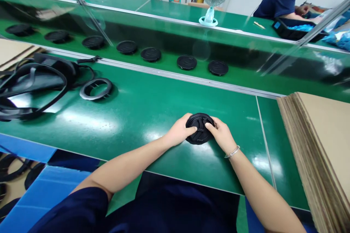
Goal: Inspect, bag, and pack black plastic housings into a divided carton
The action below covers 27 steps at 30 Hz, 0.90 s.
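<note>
While resting on the green bench (142,116) near centre, the black round plastic cap (200,134) is pinched at opposite rim edges by the left hand (177,133) and right hand (222,135), thumbs pressed on top; judged light, stiff, slightly slippery, best held by the rim.

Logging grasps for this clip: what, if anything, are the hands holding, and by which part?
Both hold one round black cap: left hand on its left rim, right hand on its right rim, thumbs on top.

Left hand (179,131), right hand (222,135) (both gripping).
</note>
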Motion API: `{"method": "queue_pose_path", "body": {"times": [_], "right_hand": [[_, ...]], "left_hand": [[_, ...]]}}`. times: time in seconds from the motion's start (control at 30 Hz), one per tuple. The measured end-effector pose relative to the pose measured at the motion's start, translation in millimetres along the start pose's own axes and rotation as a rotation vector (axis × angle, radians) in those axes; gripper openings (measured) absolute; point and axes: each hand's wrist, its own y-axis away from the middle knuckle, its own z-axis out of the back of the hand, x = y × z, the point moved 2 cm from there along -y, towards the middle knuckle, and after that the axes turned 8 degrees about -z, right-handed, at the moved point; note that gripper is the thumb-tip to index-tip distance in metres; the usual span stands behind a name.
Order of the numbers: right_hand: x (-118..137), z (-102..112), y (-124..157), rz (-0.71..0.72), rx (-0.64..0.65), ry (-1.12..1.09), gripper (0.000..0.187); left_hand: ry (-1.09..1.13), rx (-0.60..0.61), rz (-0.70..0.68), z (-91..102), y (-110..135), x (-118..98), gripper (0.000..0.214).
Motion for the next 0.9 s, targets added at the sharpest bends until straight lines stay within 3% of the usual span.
{"method": "queue_pose_path", "body": {"times": [0.07,0.13,0.3,0.43,0.53,0.6,0.63,0.7,0.8,0.87,0.9], "right_hand": [[-5.2,-2.1,-3.7,-0.181,0.108,-0.116,0.054],[-5.1,-1.8,-6.0,-0.248,0.119,-0.119,0.055],[6.6,-0.8,-4.5,-0.237,0.185,-0.086,0.063],[7.8,-2.0,1.9,-0.221,0.109,-0.017,0.056],[5.9,3.3,-2.4,-0.206,0.282,-0.06,0.048],[7.4,22.1,-16.9,-0.241,0.334,0.089,0.04],[10.6,37.7,-28.1,-0.249,0.284,0.195,0.036],[23.1,77.4,-56.5,-0.222,0.064,0.376,0.031],[44.7,131.1,-102.1,-0.19,-0.272,0.515,0.04],[51.3,143.9,-124.6,-0.185,-0.397,0.606,0.047],[51.2,140.4,-130.6,-0.183,-0.42,0.644,0.051]], "left_hand": [[-0.07,0.005,-0.012,-1.2,2.9,-4.5,0.035],[-0.079,0.007,-0.016,-1.8,3.5,-6.2,0.035],[0.033,-0.004,0.011,-1.8,-1.7,-1.6,0.036],[0.105,0.002,0.008,-3.7,-1.2,1.3,0.039],[0.238,0.008,0.018,0.4,-2.9,5.3,0.047],[0.274,-0.068,0.012,8.3,-7.9,9.9,0.052],[0.264,-0.115,-0.004,12.6,-10.9,12.1,0.054],[0.199,-0.167,-0.059,18.8,-15.9,15.3,0.054],[0.011,-0.105,-0.14,18.2,-16.2,16.6,0.048],[-0.148,-0.031,-0.171,13.8,-12.1,16.4,0.044],[-0.226,0.008,-0.176,11.4,-9.6,16.4,0.043]]}}
